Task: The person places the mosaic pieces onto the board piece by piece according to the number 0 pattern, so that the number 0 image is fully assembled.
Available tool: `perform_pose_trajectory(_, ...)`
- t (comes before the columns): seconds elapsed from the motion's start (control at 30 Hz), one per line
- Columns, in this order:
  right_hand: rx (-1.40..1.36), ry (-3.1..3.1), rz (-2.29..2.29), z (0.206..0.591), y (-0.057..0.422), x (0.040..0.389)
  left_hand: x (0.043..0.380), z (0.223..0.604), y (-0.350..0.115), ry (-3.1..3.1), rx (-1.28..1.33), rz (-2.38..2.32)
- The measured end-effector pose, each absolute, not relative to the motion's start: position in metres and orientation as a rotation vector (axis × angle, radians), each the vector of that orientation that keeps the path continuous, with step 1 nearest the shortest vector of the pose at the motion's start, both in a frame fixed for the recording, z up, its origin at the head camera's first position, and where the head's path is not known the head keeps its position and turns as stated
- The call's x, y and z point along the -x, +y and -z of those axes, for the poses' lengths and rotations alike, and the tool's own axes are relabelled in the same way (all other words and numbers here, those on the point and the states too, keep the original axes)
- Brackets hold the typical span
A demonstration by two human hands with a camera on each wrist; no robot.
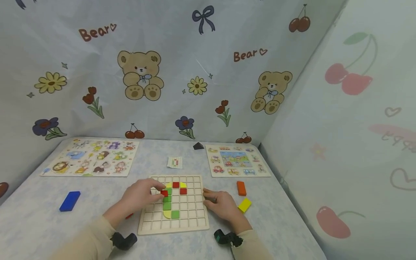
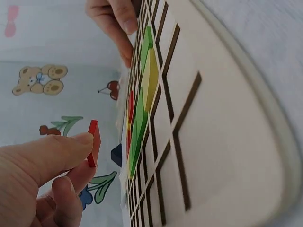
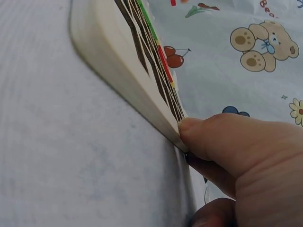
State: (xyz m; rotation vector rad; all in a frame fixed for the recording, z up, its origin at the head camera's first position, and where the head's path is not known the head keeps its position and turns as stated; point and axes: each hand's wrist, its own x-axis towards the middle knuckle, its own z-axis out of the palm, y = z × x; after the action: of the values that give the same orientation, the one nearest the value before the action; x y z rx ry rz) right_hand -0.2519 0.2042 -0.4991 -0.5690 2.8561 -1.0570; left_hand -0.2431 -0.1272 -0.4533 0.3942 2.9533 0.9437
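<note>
My left hand [image 1: 138, 195] pinches a small red square tile [image 2: 95, 144] between thumb and fingertip, above the left part of a wooden grid board [image 1: 193, 222]. In the left wrist view the tile is tilted and apart from the grid. On the board lie several green tiles [image 1: 167, 206], two red tiles [image 1: 176, 185] and yellow rounded pieces [image 1: 167, 214], forming a bent line. At the board's right edge, my right hand [image 1: 224, 206] grips the rim, its thumb [image 3: 203, 135] on the top edge.
A small pattern card [image 1: 174, 162] lies behind the board, between an animal puzzle [image 1: 132, 159] and a vehicle puzzle [image 1: 238, 174]. A blue block [image 1: 69, 201] is at left; orange [image 1: 241, 188] and yellow [image 1: 245, 205] blocks are at right. A dark block [image 1: 198, 146] sits near the back curtain.
</note>
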Motion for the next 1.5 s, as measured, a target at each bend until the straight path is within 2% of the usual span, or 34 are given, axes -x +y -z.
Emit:
perform_pose_trajectory(0.37,0.575,2.876,1.062,0.504,0.202,0.253,0.249,0.471,-0.079,2.934,-0.491,-0.927)
perform_pose_trajectory(0.63,0.549,2.871,1.067,0.506,0.202,0.253,0.256,0.476,-0.064,2.906,-0.634,-0.886)
perform_pose_trajectory(0.9,0.56,2.87,1.059,0.505,0.202,0.254,0.261,0.475,-0.061,2.91,-0.597,-0.907)
perform_pose_trajectory(1.07,0.586,2.892,1.044,0.504,0.202,0.253,0.258,0.467,-0.085,2.942,-0.455,-0.893)
perform_pose_trajectory(1.27,0.58,2.899,1.026,0.5,0.202,0.252,0.244,0.453,-0.149,2.986,-0.201,-0.892)
perform_pose_trajectory(1.5,0.542,2.898,1.004,0.501,0.2,0.253,0.225,0.464,-0.198,2.865,-0.03,-0.79)
